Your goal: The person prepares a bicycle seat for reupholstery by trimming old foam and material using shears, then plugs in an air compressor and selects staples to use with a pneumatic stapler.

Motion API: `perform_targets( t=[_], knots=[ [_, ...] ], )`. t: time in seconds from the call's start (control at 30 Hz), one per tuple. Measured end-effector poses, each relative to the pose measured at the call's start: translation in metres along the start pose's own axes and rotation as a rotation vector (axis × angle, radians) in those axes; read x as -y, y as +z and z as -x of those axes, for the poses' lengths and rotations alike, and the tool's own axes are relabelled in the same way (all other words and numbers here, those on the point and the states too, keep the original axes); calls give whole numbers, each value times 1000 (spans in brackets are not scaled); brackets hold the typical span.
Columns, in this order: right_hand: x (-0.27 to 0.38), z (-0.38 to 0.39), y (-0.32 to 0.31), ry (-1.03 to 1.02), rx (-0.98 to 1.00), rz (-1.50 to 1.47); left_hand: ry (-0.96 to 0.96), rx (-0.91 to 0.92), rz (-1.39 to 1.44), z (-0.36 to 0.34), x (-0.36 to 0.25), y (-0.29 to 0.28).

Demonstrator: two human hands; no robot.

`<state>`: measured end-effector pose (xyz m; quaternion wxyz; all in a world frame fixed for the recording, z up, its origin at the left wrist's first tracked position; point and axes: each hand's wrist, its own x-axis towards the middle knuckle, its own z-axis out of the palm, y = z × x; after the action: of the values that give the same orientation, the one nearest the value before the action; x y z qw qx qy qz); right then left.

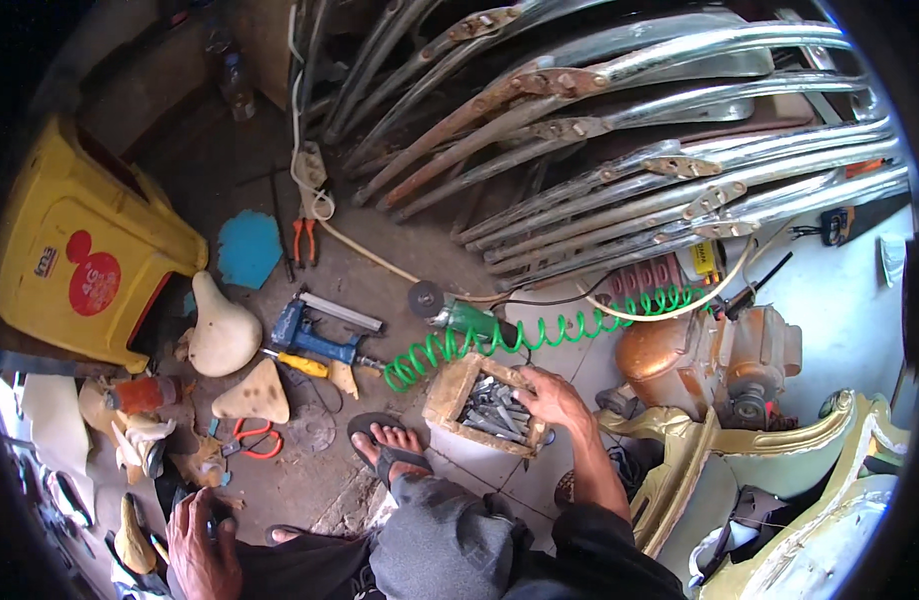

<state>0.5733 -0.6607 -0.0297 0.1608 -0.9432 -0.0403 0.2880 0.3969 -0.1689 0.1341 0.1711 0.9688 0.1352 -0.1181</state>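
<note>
My right hand [553, 398] is closed over the right rim of a small wooden box [446, 398], its fingertips reaching inside the edge. Many grey metal staple strips [496, 410] lie loose and jumbled in the box. My left hand [202, 548] rests on my bent left knee at the lower left, thumb apart from the fingers; its fingertips are partly hidden. Beyond the box lies a green angle grinder [472, 322], and a coiled green air hose [550, 332] stretches across it. A blue staple gun [312, 325] lies to the left, close to a yellow-handled screwdriver [302, 364].
Curved chrome chair frames [580, 130] are stacked across the far side. A yellow plastic stool [90, 255] lies tipped at left. Pale seat-shaped pads [225, 325] and orange-handled scissors [257, 438] are on the floor. At right stand a copper-coloured compressor [670, 355] and gold carved furniture [695, 470].
</note>
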Motion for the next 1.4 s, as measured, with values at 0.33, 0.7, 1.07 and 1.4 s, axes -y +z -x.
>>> perform_targets(
  t=[0.33, 0.7, 1.07, 1.4],
  knots=[
    [1, 7, -13, 75, 59, 76, -12, 32, 11, -1, 3, 11],
    [-93, -13, -64, 72, -15, 340, -188, 29, 43, 16, -6, -11],
    [134, -19, -19, -508, -288, -106, 340, -88, 379, -10, -14, -12],
    [305, -29, 56, -951, 364, 49, 679, -573, 748, 86, -19, -69]
  ],
)
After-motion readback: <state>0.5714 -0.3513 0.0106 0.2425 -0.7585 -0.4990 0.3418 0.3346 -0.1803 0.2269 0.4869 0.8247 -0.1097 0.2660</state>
